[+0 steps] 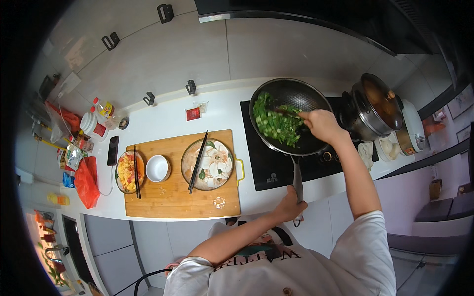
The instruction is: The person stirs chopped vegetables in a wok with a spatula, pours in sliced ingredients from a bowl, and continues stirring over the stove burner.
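Note:
My left hand [289, 206] grips the long metal handle [297, 174] of a dark wok [296, 97]. The wok sits, somewhat tilted, over a black glass cooktop [272, 172]. Chopped green vegetables [276, 124] fill its left side. Above the wok's right part, my right hand [321, 124] holds a dark cooking utensil [285, 111]. Its working end is among the greens, too blurred and covered to tell its exact kind.
Left of the cooktop, a bamboo cutting board [170, 201] carries a floral plate [214, 162], a white bowl [157, 168] and a dish of egg and tomato [127, 172]; chopsticks lie across both dishes. A lidded pot [374, 107] stands right of the wok. A range hood [296, 22] overhangs the back.

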Demonstrator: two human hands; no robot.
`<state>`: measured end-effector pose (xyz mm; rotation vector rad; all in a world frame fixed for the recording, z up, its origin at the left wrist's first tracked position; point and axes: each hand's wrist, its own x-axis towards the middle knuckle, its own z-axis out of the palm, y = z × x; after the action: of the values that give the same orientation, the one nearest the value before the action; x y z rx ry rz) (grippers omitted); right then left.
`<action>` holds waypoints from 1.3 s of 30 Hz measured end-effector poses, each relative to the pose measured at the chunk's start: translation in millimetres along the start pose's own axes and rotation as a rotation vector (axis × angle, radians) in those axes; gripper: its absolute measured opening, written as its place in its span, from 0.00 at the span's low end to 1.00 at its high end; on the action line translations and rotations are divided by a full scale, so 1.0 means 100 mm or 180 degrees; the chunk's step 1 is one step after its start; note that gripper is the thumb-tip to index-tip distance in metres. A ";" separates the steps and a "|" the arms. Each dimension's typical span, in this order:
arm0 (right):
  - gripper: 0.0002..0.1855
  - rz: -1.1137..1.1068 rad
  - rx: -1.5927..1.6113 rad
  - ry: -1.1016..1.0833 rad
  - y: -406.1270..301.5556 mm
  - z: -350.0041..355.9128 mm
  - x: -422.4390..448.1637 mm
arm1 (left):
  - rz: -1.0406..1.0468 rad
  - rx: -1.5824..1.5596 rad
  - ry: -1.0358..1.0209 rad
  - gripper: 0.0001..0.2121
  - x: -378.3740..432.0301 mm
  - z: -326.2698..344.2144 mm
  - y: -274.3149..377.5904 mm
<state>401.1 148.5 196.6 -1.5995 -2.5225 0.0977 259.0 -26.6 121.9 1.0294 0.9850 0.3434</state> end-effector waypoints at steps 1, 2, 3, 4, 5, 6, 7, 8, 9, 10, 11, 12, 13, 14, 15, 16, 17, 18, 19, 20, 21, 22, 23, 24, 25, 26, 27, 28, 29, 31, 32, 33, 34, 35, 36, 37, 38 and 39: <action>0.11 -0.0087 -0.0128 -0.0081 -0.08 -0.14 -0.11 | 0.0024 -0.0071 -0.0022 0.20 0.01 0.01 -0.01; 0.11 -0.0207 -0.0234 -0.0173 -0.18 -0.27 -0.20 | 0.0035 -0.0159 -0.0009 0.19 0.02 0.00 -0.06; 0.11 -0.0166 -0.0295 -0.0164 -0.29 -0.49 -0.32 | 0.0055 -0.0254 0.0013 0.19 0.03 -0.01 -0.09; 0.11 -0.0201 -0.0249 -0.0043 -0.33 -0.64 -0.47 | 0.0087 -0.0282 0.0043 0.19 0.04 -0.01 -0.11; 0.12 -0.0123 -0.0243 -0.0063 -0.42 -0.81 -0.60 | 0.0109 -0.0311 0.0061 0.19 0.05 0.00 -0.14; 0.11 -0.0057 -0.0241 -0.0299 -0.50 -0.91 -0.72 | 0.0126 -0.0320 0.0068 0.19 0.04 0.01 -0.13; 0.10 -0.0005 -0.0232 -0.0538 -0.56 -0.93 -0.76 | 0.0110 -0.0294 0.0070 0.19 0.03 0.00 -0.12; 0.09 -0.0118 -0.0287 -0.0505 -0.57 -0.80 -0.72 | 0.0090 -0.0276 0.0087 0.19 0.01 -0.02 -0.10; 0.07 -0.0178 -0.0372 -0.0447 -0.53 -0.63 -0.71 | 0.0094 -0.0226 0.0052 0.19 -0.01 -0.01 -0.05; 0.04 -0.0144 -0.0638 -0.0496 -0.46 -0.47 -0.62 | 0.0102 -0.0219 0.0027 0.19 0.00 0.01 -0.04; 0.04 -0.0047 -0.0809 -0.0377 -0.33 -0.30 -0.52 | 0.0109 -0.0212 0.0008 0.19 0.00 0.03 -0.02; 0.04 -0.0041 -0.0841 -0.0063 -0.20 -0.21 -0.44 | 0.0115 -0.0209 0.0008 0.19 0.01 0.03 -0.02; 0.04 0.0135 -0.0797 0.0074 -0.12 -0.16 -0.35 | 0.0134 -0.0212 0.0040 0.18 0.02 0.02 -0.05; 0.05 0.0221 -0.0784 0.0203 -0.04 -0.13 -0.27 | 0.0153 -0.0214 0.0070 0.18 0.03 0.02 -0.09; 0.05 0.0319 -0.0774 0.0322 0.03 -0.10 -0.19 | 0.0167 -0.0217 0.0085 0.18 0.05 0.02 -0.12; 0.05 0.0405 -0.0752 0.0438 0.12 -0.04 -0.10 | 0.0148 -0.0217 0.0084 0.18 0.04 0.03 -0.10; 0.06 0.0499 -0.0735 0.0556 0.20 0.00 -0.03 | 0.0130 -0.0213 0.0075 0.18 0.03 0.03 -0.06; 0.06 0.0607 -0.0675 0.0503 0.16 0.04 0.05 | 0.0115 -0.0215 0.0094 0.17 0.01 0.02 -0.04; 0.06 0.0534 -0.0616 0.0477 0.12 0.10 0.06 | 0.0099 -0.0252 0.0069 0.17 0.01 0.03 -0.05; 0.06 0.0350 -0.0592 0.0337 0.08 0.13 0.02 | 0.0085 -0.0282 0.0033 0.17 0.02 0.04 -0.05; 0.06 0.0135 -0.0550 0.0202 0.00 0.17 -0.01 | 0.0069 -0.0320 0.0032 0.17 0.02 0.03 -0.06; 0.06 -0.0010 -0.0508 0.0013 -0.06 0.14 -0.09 | 0.0058 -0.0329 0.0035 0.17 0.02 0.03 -0.06; 0.08 -0.0048 -0.0479 -0.0085 -0.10 0.03 -0.18 | 0.0048 -0.0334 0.0031 0.17 0.02 0.03 -0.04; 0.10 -0.0098 -0.0446 -0.0190 -0.17 -0.11 -0.27 | 0.0035 -0.0350 0.0035 0.17 0.01 0.03 -0.04; 0.09 -0.0003 -0.0251 -0.0219 -0.31 -0.30 -0.38 | 0.0036 -0.0352 0.0065 0.17 -0.01 0.01 -0.04; 0.09 0.0088 -0.0054 -0.0258 -0.46 -0.46 -0.49 | 0.0033 -0.0361 0.0097 0.17 -0.02 -0.01 -0.05; 0.10 0.0017 -0.0022 -0.0373 -0.56 -0.53 -0.57 | 0.0027 -0.0372 0.0120 0.17 -0.03 -0.03 -0.06; 0.10 -0.0018 0.0006 -0.0481 -0.66 -0.59 -0.65 | 0.0037 -0.0377 0.0104 0.18 -0.02 -0.03 -0.07; 0.10 -0.0067 0.0042 -0.0592 -0.73 -0.59 -0.66 | 0.0043 -0.0389 0.0101 0.18 -0.02 -0.04 -0.09; 0.05 -0.0176 -0.0081 -0.0392 -0.69 -0.33 -0.56 | 0.0062 -0.0332 0.0060 0.19 -0.01 -0.01 -0.07; 0.05 -0.0115 -0.0239 -0.0263 -0.61 -0.20 -0.47 | 0.0072 -0.0297 0.0047 0.19 0.00 0.01 -0.05; 0.05 -0.0061 -0.0396 -0.0133 -0.52 -0.10 -0.37 | 0.0084 -0.0263 0.0041 0.19 0.01 0.03 -0.03; 0.05 0.0170 -0.0483 0.0026 -0.38 -0.04 -0.30 | 0.0098 -0.0249 0.0002 0.19 0.03 0.06 -0.02; 0.06 0.0383 -0.0555 0.0181 -0.24 0.00 -0.25 | 0.0104 -0.0242 -0.0017 0.19 0.04 0.06 -0.02; 0.06 0.0379 -0.0551 0.0315 -0.10 -0.02 -0.24 | 0.0111 -0.0239 -0.0017 0.19 0.04 0.05 -0.03; 0.08 0.0544 -0.0518 0.0179 -0.13 -0.19 -0.27 | 0.0116 -0.0241 0.0016 0.19 0.06 0.03 -0.06; 0.10 0.0584 -0.0541 0.0092 -0.11 -0.33 -0.32 | 0.0122 -0.0238 0.0039 0.19 0.08 0.01 -0.10; 0.12 0.0387 -0.0613 0.0264 -0.09 -0.42 -0.43 | 0.0099 -0.0252 0.0041 0.19 0.09 0.01 -0.15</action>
<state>417.6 104.8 235.4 -1.7870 -2.4346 -0.1998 262.0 -29.2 104.5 0.9726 0.9605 0.4120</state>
